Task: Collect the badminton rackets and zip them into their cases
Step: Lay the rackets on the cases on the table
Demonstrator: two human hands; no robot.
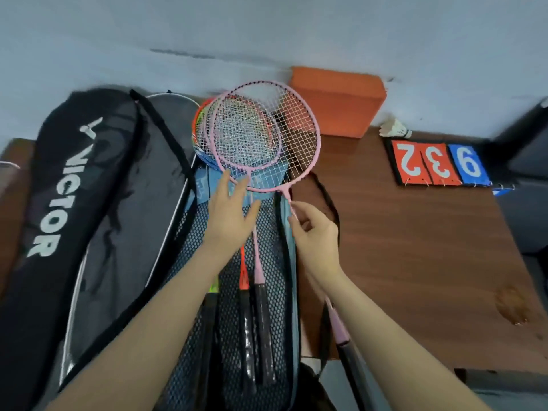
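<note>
An open blue case with a black mesh lining (267, 327) lies on the brown table (415, 256). Several rackets lie stacked in it, among them an orange one (243, 271) and a pink one (257, 262), their black handles toward me. My right hand (315, 232) pinches the thin shaft of a second pink racket (299, 126), whose head sits on top of the stack. With its fingers spread, my left hand (231, 212) rests flat on the stacked racket heads and shafts. A black VICTOR racket case (68, 188) lies to the left, unzipped.
An orange foam block (338, 99) stands against the white wall behind the rackets. At the right lie a white shuttlecock (396, 129) and a flip scoreboard (439, 164) with red and blue number cards. A dark object sits at the far right edge.
</note>
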